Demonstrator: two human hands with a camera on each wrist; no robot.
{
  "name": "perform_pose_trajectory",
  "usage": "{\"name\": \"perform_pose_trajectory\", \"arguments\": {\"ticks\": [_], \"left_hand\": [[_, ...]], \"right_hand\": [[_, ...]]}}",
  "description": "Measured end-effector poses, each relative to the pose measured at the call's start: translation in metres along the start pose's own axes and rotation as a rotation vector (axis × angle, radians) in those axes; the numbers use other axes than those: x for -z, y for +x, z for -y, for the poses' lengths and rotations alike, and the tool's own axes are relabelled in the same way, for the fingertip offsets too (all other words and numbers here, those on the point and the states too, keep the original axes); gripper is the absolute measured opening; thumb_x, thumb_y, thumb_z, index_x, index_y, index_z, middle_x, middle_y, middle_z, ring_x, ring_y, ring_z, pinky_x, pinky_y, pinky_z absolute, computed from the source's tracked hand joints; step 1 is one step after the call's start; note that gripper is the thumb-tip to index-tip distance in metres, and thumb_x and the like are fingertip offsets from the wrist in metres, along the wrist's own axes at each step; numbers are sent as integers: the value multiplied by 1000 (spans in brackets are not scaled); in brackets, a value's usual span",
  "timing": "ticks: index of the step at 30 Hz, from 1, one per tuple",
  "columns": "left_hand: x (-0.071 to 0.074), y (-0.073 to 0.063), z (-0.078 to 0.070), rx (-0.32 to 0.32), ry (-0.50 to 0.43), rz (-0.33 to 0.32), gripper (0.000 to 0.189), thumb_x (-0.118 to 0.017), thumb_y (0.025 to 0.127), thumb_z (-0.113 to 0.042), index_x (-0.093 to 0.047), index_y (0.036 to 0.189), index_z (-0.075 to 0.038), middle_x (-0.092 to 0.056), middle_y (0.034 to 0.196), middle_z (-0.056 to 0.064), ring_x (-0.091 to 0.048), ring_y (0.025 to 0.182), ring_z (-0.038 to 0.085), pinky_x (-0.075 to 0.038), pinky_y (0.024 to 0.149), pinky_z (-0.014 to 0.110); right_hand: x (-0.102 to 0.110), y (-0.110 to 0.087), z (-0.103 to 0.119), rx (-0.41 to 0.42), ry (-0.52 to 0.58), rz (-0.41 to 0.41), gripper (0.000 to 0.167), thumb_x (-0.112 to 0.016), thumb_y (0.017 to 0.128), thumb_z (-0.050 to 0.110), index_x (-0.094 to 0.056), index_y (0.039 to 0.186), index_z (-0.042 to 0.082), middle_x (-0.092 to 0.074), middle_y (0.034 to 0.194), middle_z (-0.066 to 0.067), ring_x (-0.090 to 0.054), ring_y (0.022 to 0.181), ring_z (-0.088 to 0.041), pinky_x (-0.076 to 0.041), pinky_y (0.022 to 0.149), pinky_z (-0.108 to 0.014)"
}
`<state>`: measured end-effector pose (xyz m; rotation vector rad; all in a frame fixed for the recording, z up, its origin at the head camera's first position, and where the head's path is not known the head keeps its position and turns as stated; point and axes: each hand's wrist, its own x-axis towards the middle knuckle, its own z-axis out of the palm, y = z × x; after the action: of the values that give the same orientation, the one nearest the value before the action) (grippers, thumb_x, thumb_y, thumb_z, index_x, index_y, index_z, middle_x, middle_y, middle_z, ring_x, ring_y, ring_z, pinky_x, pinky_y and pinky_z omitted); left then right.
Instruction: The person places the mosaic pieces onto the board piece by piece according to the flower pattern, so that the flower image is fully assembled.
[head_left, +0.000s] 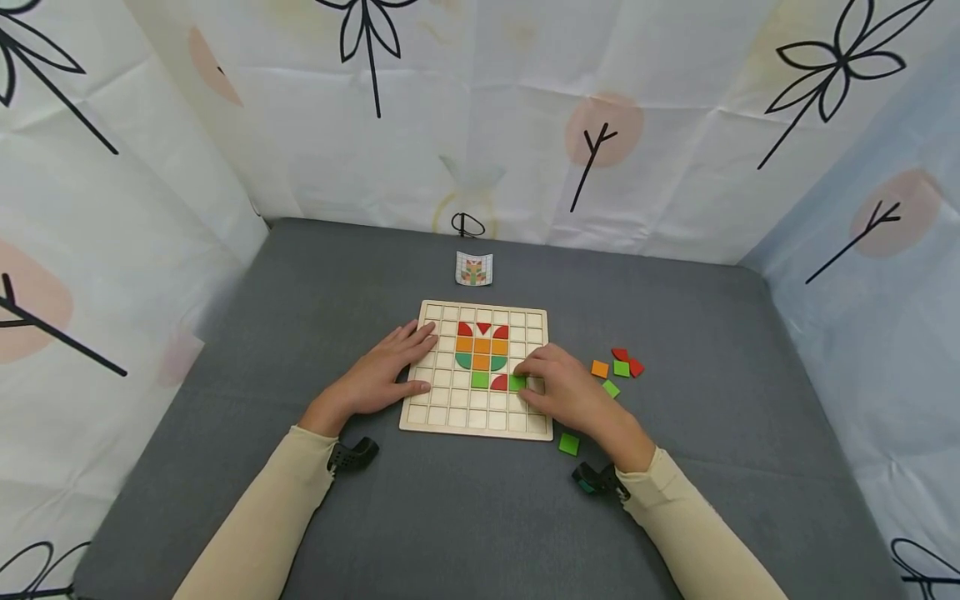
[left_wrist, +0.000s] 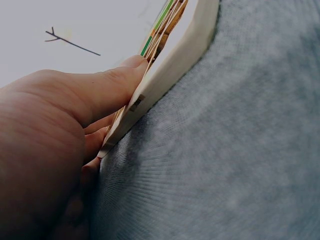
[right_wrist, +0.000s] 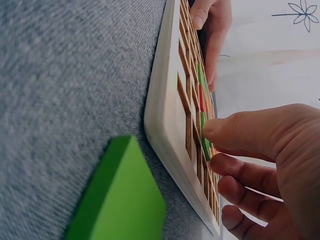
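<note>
A wooden grid board (head_left: 477, 421) lies flat on the table. My left hand (head_left: 384, 372) rests on its left side with fingers spread fairly straight; the thumb (left_wrist: 117, 82) lies on the rim in the left wrist view. At the lower right of the tile pattern, my right hand (head_left: 566, 385) pinches a green square tile (head_left: 516, 382) between thumb and fingers, right at a grid cell. Beside it sits a red quarter-round tile (head_left: 499, 382), then another green square (head_left: 480, 380). Above are orange squares (head_left: 481, 346), dark green rounded tiles and red pieces.
A small pattern card (head_left: 474, 269) lies beyond the board. Right of my right hand are loose tiles: an orange square (head_left: 600, 369), red pieces (head_left: 636, 367) and green ones (head_left: 621, 368). Another green tile (head_left: 569, 443) lies near the board's lower right corner.
</note>
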<state>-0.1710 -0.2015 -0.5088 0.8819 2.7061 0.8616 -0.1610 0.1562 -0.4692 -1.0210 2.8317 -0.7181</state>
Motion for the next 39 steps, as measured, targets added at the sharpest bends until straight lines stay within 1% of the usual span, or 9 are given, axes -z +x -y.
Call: {"name": "perform_pose_trajectory", "arguments": {"ticks": [3,7,10,15,19,24,26,32,39], "left_hand": [[0,0,0,1,-5,-3,84,-74,105,-35,-31,171,-4,-21,179,14,-8,166,37,-8,132,56],[-1,-1,1,1,-15,-4,84,-75,105,-34,-32,171,-4,-21,179,14,-8,166,38,-8,132,57],[-1,0,1,1,-10,-2,85,-75,105,-34,-32,171,-5,-20,179,14,-8,166,37,-8,132,57],[0,1,2,0,11,7,85,-74,105,-36,-31,171,-5,-19,180,13,-6,166,37,-8,132,58],[0,1,2,1,1,11,85,-74,105,-36,-30,172,-5,-18,180,13,-6,166,37,-7,132,57],[-1,1,2,-6,-2,10,86,-74,105,-35,-30,172,-5,-18,180,13,-6,166,37,-7,132,58],[-1,1,2,-1,-5,13,86,-74,105,-35,-29,172,-6,-17,180,12,-5,166,36,-7,132,56],[-1,0,0,2,-13,14,85,-74,105,-35,-30,172,-5,-18,180,13,-5,166,37,-7,132,57],[0,-1,0,-4,-20,10,85,-74,105,-34,-30,171,-5,-18,180,13,-6,166,38,-7,132,58]], "right_hand": [[2,-2,0,12,-1,-19,22,-87,92,10,-82,113,7,-71,113,-5,-61,108,-25,-57,92,-43],[6,-8,-1,14,11,-44,21,-85,93,7,-82,113,6,-70,111,-5,-60,103,-24,-57,86,-41],[9,-11,-2,10,18,-60,21,-85,93,6,-81,113,6,-70,109,-5,-59,99,-22,-56,82,-41],[15,-18,-4,-14,-2,-75,23,-87,92,7,-81,113,5,-71,111,-6,-61,102,-25,-57,85,-44],[21,-25,-6,-47,-7,-94,26,-89,90,7,-81,115,4,-72,114,-7,-63,107,-27,-58,89,-47],[31,-33,-12,-63,5,-124,29,-91,89,4,-81,116,2,-73,114,-7,-64,109,-29,-59,90,-48],[34,-36,-15,-66,6,-136,30,-91,89,4,-81,117,3,-73,114,-7,-64,108,-29,-59,87,-48],[44,-45,-24,-105,-16,-168,27,-88,92,5,-81,118,4,-73,118,-8,-64,108,-30,-58,89,-52],[61,-54,-34,-165,-22,-203,24,-86,93,3,-80,117,2,-73,116,-11,-65,105,-34,-57,88,-55]]}}
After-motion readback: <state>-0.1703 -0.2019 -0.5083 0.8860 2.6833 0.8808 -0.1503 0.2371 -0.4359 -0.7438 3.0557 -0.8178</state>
